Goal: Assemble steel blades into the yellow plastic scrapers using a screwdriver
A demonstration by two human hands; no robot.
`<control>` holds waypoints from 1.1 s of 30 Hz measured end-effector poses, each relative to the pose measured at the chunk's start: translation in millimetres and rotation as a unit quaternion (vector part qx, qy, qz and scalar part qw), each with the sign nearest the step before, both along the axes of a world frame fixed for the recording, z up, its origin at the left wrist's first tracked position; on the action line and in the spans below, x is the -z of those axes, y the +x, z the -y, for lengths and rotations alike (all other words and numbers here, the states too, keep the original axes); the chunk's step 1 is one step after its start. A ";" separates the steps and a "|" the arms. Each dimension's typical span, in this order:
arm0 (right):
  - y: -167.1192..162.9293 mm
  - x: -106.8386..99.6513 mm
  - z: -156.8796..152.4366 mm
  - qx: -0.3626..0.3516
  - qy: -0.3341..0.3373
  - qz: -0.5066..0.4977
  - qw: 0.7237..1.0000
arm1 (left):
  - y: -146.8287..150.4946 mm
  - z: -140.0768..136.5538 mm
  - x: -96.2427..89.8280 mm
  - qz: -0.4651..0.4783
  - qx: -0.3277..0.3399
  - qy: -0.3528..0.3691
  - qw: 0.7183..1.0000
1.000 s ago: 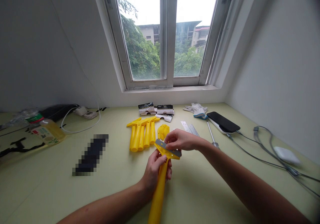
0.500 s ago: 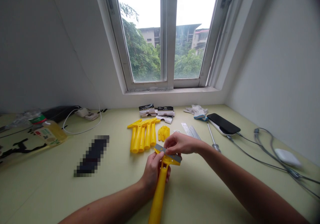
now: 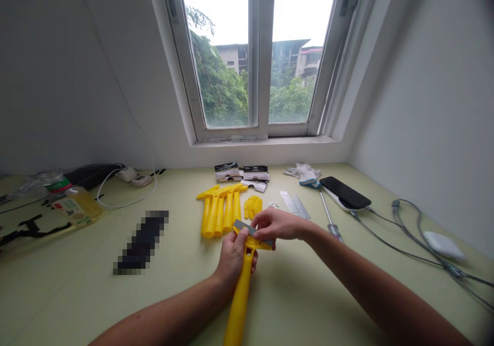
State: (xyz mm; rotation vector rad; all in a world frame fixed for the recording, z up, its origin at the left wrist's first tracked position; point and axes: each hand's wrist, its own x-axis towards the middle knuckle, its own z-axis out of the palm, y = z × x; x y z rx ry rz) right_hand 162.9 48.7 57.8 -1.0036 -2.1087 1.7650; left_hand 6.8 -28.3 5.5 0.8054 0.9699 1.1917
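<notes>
A yellow plastic scraper [image 3: 240, 297] hangs over the table, its long handle pointing toward me. My left hand [image 3: 229, 258] is closed around the scraper's head, with the thumb pressing on a flat grey metal blade [image 3: 242, 226] that lies across it. My right hand [image 3: 278, 224] is closed too, its thumb and fingertips pinching at the middle of the blade and hiding part of it. Just beyond the hands lie several yellow scraper handles [image 3: 221, 212], a cluster of small yellow plastic pieces [image 3: 252, 205] and a little pile of small metal nuts [image 3: 273, 205].
Spare metal blades [image 3: 294, 203] and a screwdriver [image 3: 328, 212] lie right of the nuts. Behind are black-and-white packages [image 3: 256, 173] and gloves [image 3: 304, 173]. A phone [image 3: 345, 191] with cables and a white case [image 3: 443, 244] sit at right, a bottle [image 3: 75, 204] at left.
Both hands have shifted slightly left with the scraper and blade. The grips look the same, and the things on the table have stayed put.
</notes>
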 end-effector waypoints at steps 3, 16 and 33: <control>0.2 0.4 0.0 0.001 -0.008 -0.014 1.000 | -0.1 -0.9 -0.8 0.006 -0.004 -0.006 1.000; 1.6 1.5 -1.2 0.004 -0.010 -0.027 1.000 | -1.3 4.1 -4.2 0.010 0.002 -0.022 1.000; 2.2 1.5 -1.8 -0.008 0.009 -0.021 1.000 | -2.5 3.4 -2.4 0.024 0.026 -0.030 0.999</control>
